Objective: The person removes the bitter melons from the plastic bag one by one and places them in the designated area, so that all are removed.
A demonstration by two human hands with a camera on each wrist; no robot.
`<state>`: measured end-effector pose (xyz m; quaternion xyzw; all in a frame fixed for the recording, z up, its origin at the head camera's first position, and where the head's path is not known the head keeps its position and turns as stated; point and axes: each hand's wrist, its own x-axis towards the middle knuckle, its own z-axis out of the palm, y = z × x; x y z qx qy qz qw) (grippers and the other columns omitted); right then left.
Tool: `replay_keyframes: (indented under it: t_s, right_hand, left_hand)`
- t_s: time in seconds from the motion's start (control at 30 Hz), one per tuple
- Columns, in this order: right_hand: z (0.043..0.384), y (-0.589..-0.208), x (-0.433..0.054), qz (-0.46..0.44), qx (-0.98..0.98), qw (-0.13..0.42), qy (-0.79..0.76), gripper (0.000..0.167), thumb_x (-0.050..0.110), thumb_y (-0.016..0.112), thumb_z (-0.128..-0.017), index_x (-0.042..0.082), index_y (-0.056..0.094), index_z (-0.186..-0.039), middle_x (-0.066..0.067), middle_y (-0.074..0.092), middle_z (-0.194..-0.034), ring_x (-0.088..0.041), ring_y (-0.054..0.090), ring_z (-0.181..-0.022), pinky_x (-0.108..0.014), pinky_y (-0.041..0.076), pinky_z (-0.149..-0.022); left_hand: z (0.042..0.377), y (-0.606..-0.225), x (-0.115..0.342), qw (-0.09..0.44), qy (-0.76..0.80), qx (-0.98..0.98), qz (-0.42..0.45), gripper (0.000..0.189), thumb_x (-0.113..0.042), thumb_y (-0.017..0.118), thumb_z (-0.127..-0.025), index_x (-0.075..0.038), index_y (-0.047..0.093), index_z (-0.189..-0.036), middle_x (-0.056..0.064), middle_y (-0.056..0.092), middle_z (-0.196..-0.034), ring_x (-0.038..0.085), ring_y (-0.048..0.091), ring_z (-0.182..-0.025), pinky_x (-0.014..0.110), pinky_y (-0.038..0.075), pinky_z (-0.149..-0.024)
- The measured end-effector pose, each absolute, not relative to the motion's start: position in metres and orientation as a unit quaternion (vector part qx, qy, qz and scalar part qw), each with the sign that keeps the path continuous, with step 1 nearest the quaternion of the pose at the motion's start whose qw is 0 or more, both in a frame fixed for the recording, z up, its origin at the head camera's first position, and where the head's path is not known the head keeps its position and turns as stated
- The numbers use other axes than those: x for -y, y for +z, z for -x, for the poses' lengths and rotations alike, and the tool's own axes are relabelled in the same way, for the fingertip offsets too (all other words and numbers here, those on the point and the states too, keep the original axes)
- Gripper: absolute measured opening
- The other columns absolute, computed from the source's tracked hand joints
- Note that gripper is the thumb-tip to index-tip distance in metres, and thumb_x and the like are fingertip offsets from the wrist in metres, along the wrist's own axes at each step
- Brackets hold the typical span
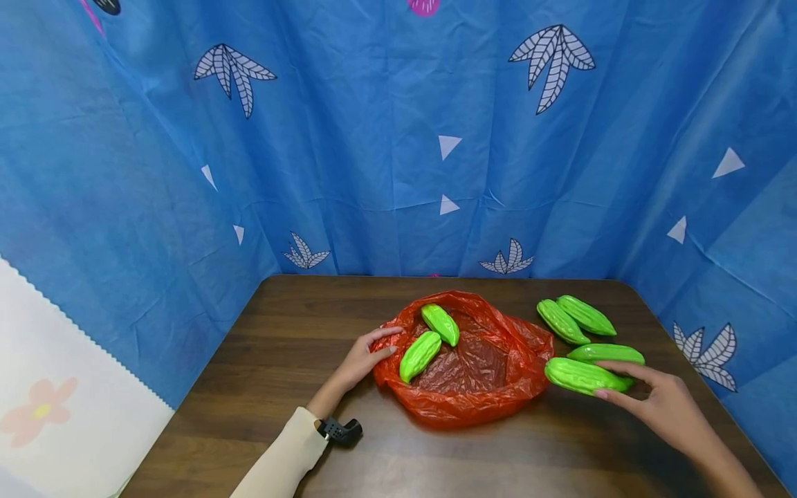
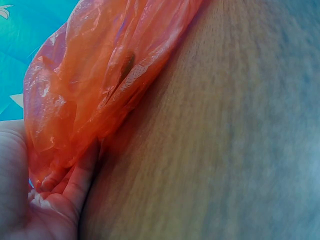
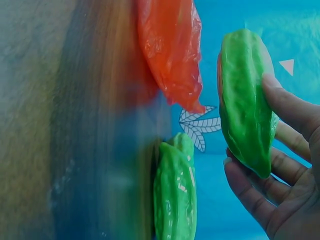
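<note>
A thin red plastic bag (image 1: 448,409) lies spread open on the table, with two ridged green bitter melons (image 1: 420,355) inside on its left. My left hand (image 1: 364,356) holds the bag's left rim, its thumb on one side and fingers under the film in the left wrist view. Another bitter melon (image 3: 245,100) is gripped between the thumb and fingers of my right hand (image 1: 669,404), raised just right of the bag. Close behind it lies one more green melon (image 1: 610,353), partly covered in the head view.
Two further green melons (image 1: 562,321) lie side by side at the back right of the wooden table (image 1: 280,346). A blue patterned curtain (image 1: 386,138) hangs behind and along the sides. A black device (image 1: 342,432) is strapped to the left wrist.
</note>
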<state>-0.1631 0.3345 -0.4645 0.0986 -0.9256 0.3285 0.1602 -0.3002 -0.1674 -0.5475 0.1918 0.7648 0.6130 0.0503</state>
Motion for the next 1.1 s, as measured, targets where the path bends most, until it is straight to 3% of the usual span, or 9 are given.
replay_keyframes:
  t_s: [0.13,0.37,0.57,0.77,0.97,1.1]
  right_hand:
    - [0.16,-0.466,-0.339,-0.093,0.928,0.158,0.324,0.042,0.021,0.088,-0.079,0.011,0.076,-0.117,0.005,0.071,-0.1,0.004,0.062,-0.076,-0.027,0.054,-0.06]
    - [0.156,-0.471,-0.347,-0.077,0.937,0.138,0.311,0.043,0.024,0.088,-0.079,0.009,0.075,-0.117,-0.016,0.072,-0.103,0.004,0.06,-0.078,-0.028,0.053,-0.06]
    - [0.153,-0.475,-0.352,-0.061,0.945,0.117,0.3,0.045,0.026,0.086,-0.081,0.008,0.073,-0.12,-0.006,0.071,-0.097,-0.001,0.058,-0.071,-0.03,0.05,-0.057]
    - [0.152,-0.479,-0.356,-0.052,0.948,0.109,0.296,0.046,0.027,0.086,-0.082,0.007,0.072,-0.121,0.0,0.071,-0.09,-0.003,0.056,-0.067,-0.03,0.046,-0.054]
    - [0.151,-0.484,-0.36,-0.046,0.949,0.097,0.296,0.049,0.03,0.085,-0.083,0.006,0.071,-0.123,-0.013,0.07,-0.102,-0.004,0.055,-0.066,-0.03,0.045,-0.053]
    - [0.151,-0.488,-0.366,-0.049,0.948,0.099,0.299,0.049,0.031,0.085,-0.083,0.007,0.071,-0.123,-0.023,0.068,-0.116,0.0,0.06,-0.074,-0.03,0.052,-0.058]
  left_hand:
    - [0.3,-0.547,0.167,0.045,0.606,-0.771,-0.19,0.042,-0.017,0.069,-0.097,-0.017,0.065,-0.138,0.008,0.048,-0.153,0.031,0.032,-0.147,0.04,0.046,-0.106]
    - [0.301,-0.548,0.167,0.043,0.605,-0.771,-0.193,0.043,-0.015,0.069,-0.097,-0.016,0.064,-0.139,0.008,0.048,-0.153,0.032,0.031,-0.148,0.045,0.042,-0.11]
    - [0.302,-0.55,0.168,0.044,0.611,-0.766,-0.196,0.043,-0.013,0.069,-0.097,-0.012,0.063,-0.139,0.012,0.047,-0.153,0.032,0.037,-0.144,0.043,0.049,-0.102]
    - [0.299,-0.546,0.168,0.043,0.604,-0.771,-0.197,0.043,-0.014,0.068,-0.097,-0.012,0.063,-0.14,0.013,0.046,-0.154,0.033,0.035,-0.146,0.038,0.049,-0.103]
    - [0.283,-0.523,0.162,0.053,0.61,-0.767,-0.193,0.042,-0.006,0.063,-0.099,-0.002,0.059,-0.141,0.018,0.044,-0.154,0.037,0.038,-0.144,0.032,0.052,-0.097]
    - [0.282,-0.523,0.161,0.044,0.607,-0.771,-0.188,0.041,-0.005,0.064,-0.098,-0.003,0.061,-0.139,0.018,0.047,-0.152,0.036,0.04,-0.143,0.036,0.051,-0.099]
